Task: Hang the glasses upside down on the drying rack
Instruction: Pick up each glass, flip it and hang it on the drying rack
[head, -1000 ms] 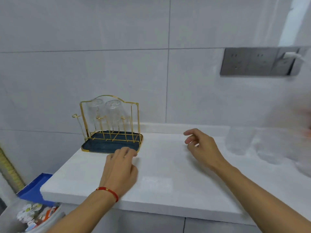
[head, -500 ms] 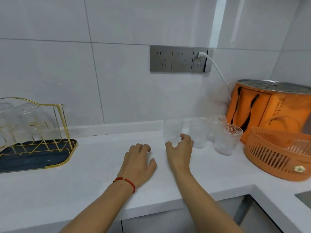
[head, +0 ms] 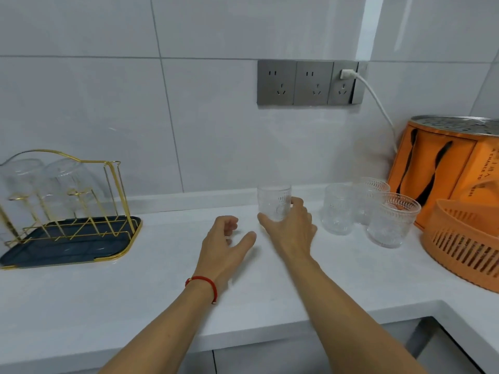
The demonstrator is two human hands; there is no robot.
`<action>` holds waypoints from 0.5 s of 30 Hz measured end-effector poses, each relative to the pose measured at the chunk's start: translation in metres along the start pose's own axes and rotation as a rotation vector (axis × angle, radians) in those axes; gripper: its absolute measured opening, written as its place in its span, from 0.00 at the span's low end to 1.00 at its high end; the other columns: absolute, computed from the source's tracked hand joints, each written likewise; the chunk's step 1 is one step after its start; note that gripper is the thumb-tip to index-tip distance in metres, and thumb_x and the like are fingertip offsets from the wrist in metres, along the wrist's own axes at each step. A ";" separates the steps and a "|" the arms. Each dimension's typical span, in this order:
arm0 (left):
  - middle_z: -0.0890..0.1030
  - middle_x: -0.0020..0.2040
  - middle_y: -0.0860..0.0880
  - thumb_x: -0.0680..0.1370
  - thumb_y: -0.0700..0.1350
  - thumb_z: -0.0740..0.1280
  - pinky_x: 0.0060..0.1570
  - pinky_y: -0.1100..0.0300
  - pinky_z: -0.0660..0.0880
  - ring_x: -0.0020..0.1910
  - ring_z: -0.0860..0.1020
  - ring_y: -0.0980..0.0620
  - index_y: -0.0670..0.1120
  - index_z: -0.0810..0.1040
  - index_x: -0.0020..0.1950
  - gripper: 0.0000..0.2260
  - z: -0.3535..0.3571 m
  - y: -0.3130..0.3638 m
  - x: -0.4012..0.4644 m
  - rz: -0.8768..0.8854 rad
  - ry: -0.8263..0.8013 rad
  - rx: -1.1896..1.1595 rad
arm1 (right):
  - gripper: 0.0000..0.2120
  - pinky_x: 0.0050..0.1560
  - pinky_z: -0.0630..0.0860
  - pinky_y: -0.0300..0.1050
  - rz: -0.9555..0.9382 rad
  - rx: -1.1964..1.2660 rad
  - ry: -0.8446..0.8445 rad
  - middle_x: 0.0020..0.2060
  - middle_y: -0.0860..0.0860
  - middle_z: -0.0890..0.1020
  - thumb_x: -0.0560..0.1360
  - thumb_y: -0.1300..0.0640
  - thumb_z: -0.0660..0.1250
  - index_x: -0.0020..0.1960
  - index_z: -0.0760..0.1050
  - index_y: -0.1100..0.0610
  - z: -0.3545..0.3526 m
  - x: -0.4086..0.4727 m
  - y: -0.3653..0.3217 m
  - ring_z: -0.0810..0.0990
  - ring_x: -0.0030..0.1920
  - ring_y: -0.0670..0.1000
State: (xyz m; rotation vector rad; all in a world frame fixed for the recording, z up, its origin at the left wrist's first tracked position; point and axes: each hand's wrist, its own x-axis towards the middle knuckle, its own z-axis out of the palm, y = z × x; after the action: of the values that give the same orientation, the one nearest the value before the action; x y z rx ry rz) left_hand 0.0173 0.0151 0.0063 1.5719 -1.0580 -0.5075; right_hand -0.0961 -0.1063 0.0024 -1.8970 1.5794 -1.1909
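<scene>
My right hand (head: 290,229) is wrapped around a clear patterned glass (head: 274,201) standing upright near the back of the white counter (head: 135,298). My left hand (head: 225,245) hovers just left of it, fingers apart and holding nothing. Three more upright glasses (head: 337,213) (head: 371,198) (head: 391,222) stand to the right. A gold wire drying rack (head: 81,201) on a dark blue tray (head: 67,248) sits at the far left, with two glasses (head: 20,182) (head: 67,182) hanging upside down on it.
An orange slotted basket (head: 464,244) and an orange bag (head: 442,174) with a metal lid on top fill the right corner. A white cable (head: 378,103) runs from grey wall sockets (head: 307,82). The counter's front edge drops off at lower right.
The view swung right from the rack to the loose glasses. My right hand reached the nearest glass and closed around it. My left hand followed toward the middle of the counter.
</scene>
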 end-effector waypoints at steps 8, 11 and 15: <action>0.80 0.59 0.51 0.61 0.63 0.79 0.59 0.50 0.79 0.57 0.82 0.52 0.60 0.70 0.68 0.38 -0.014 0.005 0.000 -0.163 0.145 -0.382 | 0.40 0.51 0.79 0.36 -0.648 0.175 -0.320 0.58 0.42 0.67 0.63 0.41 0.78 0.72 0.68 0.37 0.011 -0.023 -0.002 0.77 0.55 0.40; 0.82 0.56 0.44 0.61 0.56 0.81 0.53 0.47 0.83 0.47 0.86 0.52 0.58 0.77 0.59 0.29 -0.031 0.009 0.003 -0.201 0.160 -0.462 | 0.40 0.56 0.76 0.29 -0.615 0.249 -0.358 0.62 0.40 0.66 0.66 0.38 0.80 0.74 0.67 0.35 0.013 -0.024 -0.002 0.74 0.62 0.37; 0.81 0.57 0.39 0.65 0.47 0.80 0.45 0.48 0.84 0.50 0.86 0.46 0.51 0.75 0.62 0.27 -0.059 0.019 0.007 -0.194 0.131 -0.637 | 0.27 0.54 0.80 0.45 -0.393 0.533 -0.605 0.62 0.41 0.81 0.77 0.29 0.62 0.74 0.67 0.32 0.006 -0.027 -0.014 0.82 0.55 0.46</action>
State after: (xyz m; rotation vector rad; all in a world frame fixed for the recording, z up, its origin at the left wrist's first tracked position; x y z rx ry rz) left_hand 0.0606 0.0424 0.0422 1.1199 -0.5621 -0.7739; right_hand -0.0829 -0.0779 0.0000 -1.9677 0.5269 -0.9169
